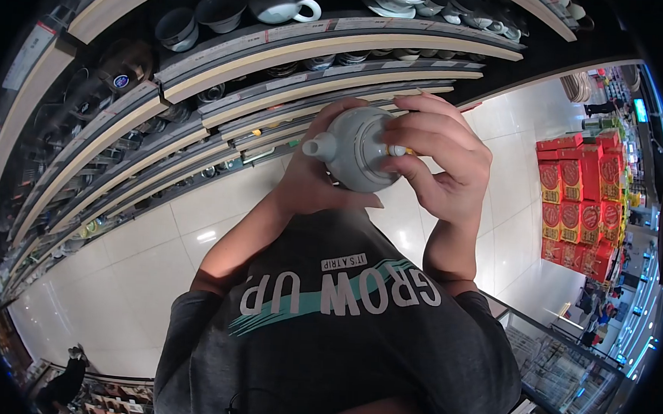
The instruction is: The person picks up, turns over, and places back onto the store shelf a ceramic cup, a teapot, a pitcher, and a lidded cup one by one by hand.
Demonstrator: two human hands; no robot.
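Centre stage, a pale teapot [353, 159], held up in front of the dark shirt [383, 360], well off the shelves, spout aimed left. Cupped around the body by the left hand [319, 178], palm curved, thumb stretched out along the near side. And over on the right, pinched between thumb and fingers of the right hand [446, 157], a white-and-yellow knob [398, 150], apparently the lid's own, though half covered. Tense spot, this: tilt the left palm too far, and off with a loose lid; slacken the hold on that smooth body, and straight down onto the hard floor tiles [133, 271]. Swing forward carelessly, and into the shelf edge [400, 43], spout first. Out to the containers now: no view inside the covered teapot. Up on the shelf, grey bowls [222, 14] beside a pot with a pale loop handle [278, 8], contents lost in shadow. Farther right, stacked red boxes [573, 175], nothing inside visible.
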